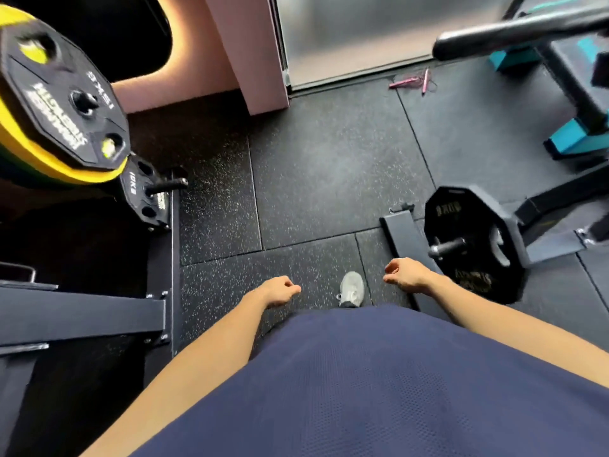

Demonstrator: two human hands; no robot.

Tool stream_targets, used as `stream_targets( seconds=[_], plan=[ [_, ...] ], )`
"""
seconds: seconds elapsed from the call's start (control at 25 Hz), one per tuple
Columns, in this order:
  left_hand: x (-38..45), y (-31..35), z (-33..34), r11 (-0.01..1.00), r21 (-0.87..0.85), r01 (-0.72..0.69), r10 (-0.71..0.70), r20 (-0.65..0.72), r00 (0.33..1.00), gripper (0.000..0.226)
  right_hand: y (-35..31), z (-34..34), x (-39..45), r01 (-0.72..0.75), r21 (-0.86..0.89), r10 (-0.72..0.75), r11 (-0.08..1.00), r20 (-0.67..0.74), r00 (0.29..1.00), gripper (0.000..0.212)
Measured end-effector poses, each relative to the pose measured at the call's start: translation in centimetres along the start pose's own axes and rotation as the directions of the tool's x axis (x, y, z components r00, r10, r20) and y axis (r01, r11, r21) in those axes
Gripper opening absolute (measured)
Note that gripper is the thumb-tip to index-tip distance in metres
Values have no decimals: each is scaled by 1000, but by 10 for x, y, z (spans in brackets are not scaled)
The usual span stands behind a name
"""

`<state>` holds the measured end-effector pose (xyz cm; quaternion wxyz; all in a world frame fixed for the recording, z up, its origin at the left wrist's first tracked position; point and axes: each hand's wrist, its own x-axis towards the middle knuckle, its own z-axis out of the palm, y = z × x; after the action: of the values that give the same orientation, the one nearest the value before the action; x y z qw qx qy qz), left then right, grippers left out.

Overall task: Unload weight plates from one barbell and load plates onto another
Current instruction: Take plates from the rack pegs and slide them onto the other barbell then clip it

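Both hands, left hand (280, 290) and right hand (408, 275), are hanging loosely curled and empty, risking a fumbled grab of the black twelve-sided rubber plate (474, 242) at right

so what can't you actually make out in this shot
Head view only:
- Black plate at right: its embossed weight marking is too dark and blurred to read.
- Yellow plate at upper left: cut off by the left edge and covered by the 15 kg plate.
- Black bar at top right: runs off the right edge, motion-blurred.
- Left hand and right hand: loosely curled, holding nothing; palms hidden.
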<state>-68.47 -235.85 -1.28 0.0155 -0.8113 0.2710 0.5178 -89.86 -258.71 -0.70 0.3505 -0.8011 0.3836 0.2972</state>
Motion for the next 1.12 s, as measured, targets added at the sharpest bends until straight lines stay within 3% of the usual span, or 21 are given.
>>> stream_targets(
  seconds=[0.2, 0.52, 0.76, 0.96, 1.12],
  plan=[
    [39, 36, -82, 988, -150, 33, -49, -105, 993, 39, -39, -99, 81, 47, -106, -47, 993, 0, 999, 37],
    [138, 50, -200, 977, -194, 93, -92, 14, 996, 38, -107, -201, 214, 69, -150, -61, 986, 59, 996, 46],
    [211, 57, -342, 949, -303, 92, -113, -52, 992, 33, -184, -303, 312, 39, -189, -30, 981, 52, 998, 43],
    [235, 45, -439, 909, -396, 130, -186, -104, 977, 35, -269, -368, 376, 149, -280, -134, 948, 72, 988, 41],
    [239, 32, -465, 793, -579, 190, -308, -112, 945, 37, -334, -397, 422, 284, -392, -230, 875, 179, 957, 41]
  ],
)
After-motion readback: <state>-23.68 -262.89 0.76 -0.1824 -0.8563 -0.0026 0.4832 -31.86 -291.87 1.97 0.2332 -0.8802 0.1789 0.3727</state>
